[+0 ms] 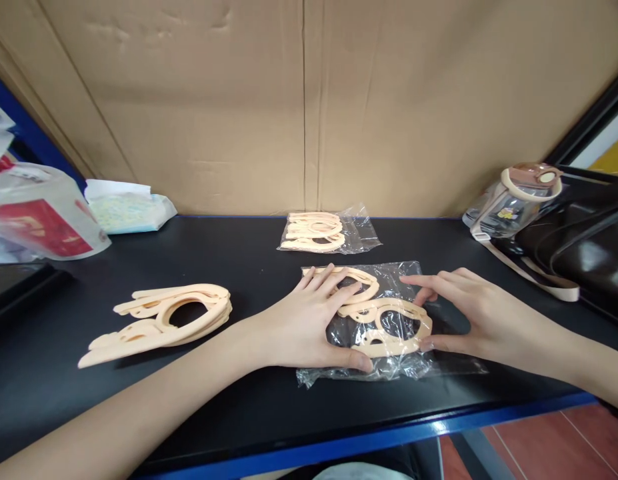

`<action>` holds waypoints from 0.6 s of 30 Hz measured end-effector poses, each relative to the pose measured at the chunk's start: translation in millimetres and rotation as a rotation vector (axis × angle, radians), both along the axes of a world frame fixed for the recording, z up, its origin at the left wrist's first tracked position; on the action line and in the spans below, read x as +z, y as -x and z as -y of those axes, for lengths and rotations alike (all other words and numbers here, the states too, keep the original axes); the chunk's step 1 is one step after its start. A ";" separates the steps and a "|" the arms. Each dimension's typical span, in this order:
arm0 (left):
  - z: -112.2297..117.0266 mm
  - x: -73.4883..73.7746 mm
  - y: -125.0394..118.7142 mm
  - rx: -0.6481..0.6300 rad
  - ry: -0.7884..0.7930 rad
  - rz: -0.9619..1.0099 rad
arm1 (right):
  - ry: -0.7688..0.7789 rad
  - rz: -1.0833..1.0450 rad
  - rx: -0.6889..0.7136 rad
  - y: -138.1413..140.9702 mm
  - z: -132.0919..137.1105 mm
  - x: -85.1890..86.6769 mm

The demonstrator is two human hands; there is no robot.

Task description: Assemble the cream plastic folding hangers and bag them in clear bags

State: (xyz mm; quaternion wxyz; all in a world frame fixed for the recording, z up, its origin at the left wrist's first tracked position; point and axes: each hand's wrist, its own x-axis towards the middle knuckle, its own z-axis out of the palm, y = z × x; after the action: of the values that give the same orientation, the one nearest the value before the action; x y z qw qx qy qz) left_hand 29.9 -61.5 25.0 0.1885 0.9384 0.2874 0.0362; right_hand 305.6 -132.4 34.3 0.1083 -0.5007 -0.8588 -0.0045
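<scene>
Beige folding clothes hangers (pixel 391 347) lie in a clear plastic bag (pixel 389 273) near the front of the table. My left hand (pixel 313 313) rests flat on the bag with its fingers spread, covering part of the hangers. At the bag's right side is my right hand (pixel 469 313), its thumb and index finger apart. The thumb tip is against the rounded end of the lower hanger, and the index fingertip is at the bag's upper right. A loose stack of the same hangers (pixel 199 327) lies to the left, beyond my left forearm.
Another bag of hangers (pixel 316 232) lies at the back of the black table (pixel 229 247), before a cardboard wall (pixel 189 100). Back left are a tissue pack (pixel 131 207) and a white-and-red plastic package (pixel 43 213). A strapped bottle (pixel 519 200) and black bag (pixel 589 247) occupy the right.
</scene>
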 end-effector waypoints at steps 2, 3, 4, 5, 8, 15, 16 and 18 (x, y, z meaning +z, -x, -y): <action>1.7 -0.7 -0.5 0.008 -0.030 0.006 | -0.025 -0.023 -0.011 6.9 0.0 -1.8; 2.5 -1.2 -0.7 0.009 -0.047 0.014 | -0.036 -0.043 -0.019 10.3 -0.3 -3.1; 3.4 -1.6 -0.8 0.009 -0.063 0.021 | -0.041 -0.065 -0.028 13.5 -0.6 -4.6; 4.2 -2.0 -0.8 0.009 -0.077 0.028 | -0.041 -0.092 -0.039 16.5 -1.0 -6.0; 6.2 -1.9 -0.8 0.018 -0.088 0.035 | 0.006 -0.205 -0.084 23.7 -0.7 -8.4; 9.5 0.4 -2.9 0.022 -0.130 0.034 | 0.202 -0.347 -0.037 30.7 10.4 -2.2; 10.1 0.9 -3.2 0.015 -0.147 0.036 | 0.189 -0.309 -0.012 30.9 9.9 0.2; 11.7 2.6 -3.3 -0.019 -0.179 0.037 | 0.106 -0.221 0.033 30.8 7.2 5.4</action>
State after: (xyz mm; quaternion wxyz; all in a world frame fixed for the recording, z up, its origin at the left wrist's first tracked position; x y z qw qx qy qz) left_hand 33.2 -73.2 27.5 0.1093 0.9533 0.2708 0.0772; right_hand 274.8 -139.6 39.7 0.1758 -0.4890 -0.8488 0.0980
